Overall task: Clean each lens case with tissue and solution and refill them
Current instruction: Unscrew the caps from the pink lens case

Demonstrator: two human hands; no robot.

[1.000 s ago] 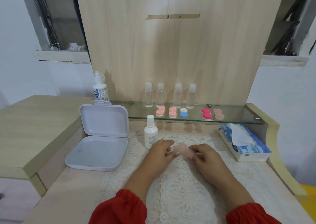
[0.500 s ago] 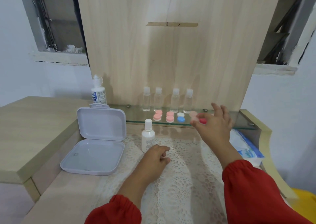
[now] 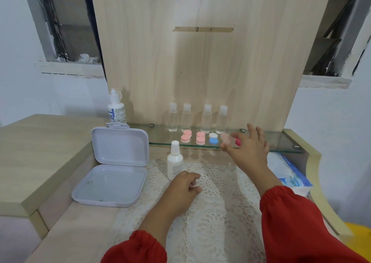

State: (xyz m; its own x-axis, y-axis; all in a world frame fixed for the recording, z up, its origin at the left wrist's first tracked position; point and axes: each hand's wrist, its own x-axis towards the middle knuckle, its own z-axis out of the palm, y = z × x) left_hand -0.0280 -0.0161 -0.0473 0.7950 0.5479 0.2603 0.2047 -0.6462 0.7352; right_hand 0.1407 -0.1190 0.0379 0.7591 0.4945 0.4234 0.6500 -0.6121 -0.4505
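My right hand (image 3: 248,149) reaches over the front of the glass shelf (image 3: 281,142) and pinches a pale pink lens case (image 3: 226,139) between thumb and fingers, just above the glass. A red lens case (image 3: 238,141) shows partly behind those fingers. To the left on the shelf stand two pink lens cases (image 3: 185,136) (image 3: 200,138) and a white and blue one (image 3: 213,138). A white solution bottle (image 3: 175,160) stands on the lace mat (image 3: 216,222). My left hand (image 3: 183,186) rests on the mat beside it, fingers loosely curled, holding nothing.
Several small clear bottles (image 3: 206,118) line the back of the shelf. An open white plastic box (image 3: 112,174) lies at the left, with a larger labelled bottle (image 3: 116,110) behind it. A tissue pack (image 3: 289,175) sits at the right under the shelf's end.
My right hand lifted the pale pink case from the mat, where both hands had held it, and carried it up to the shelf. My left hand let go and stayed on the mat.
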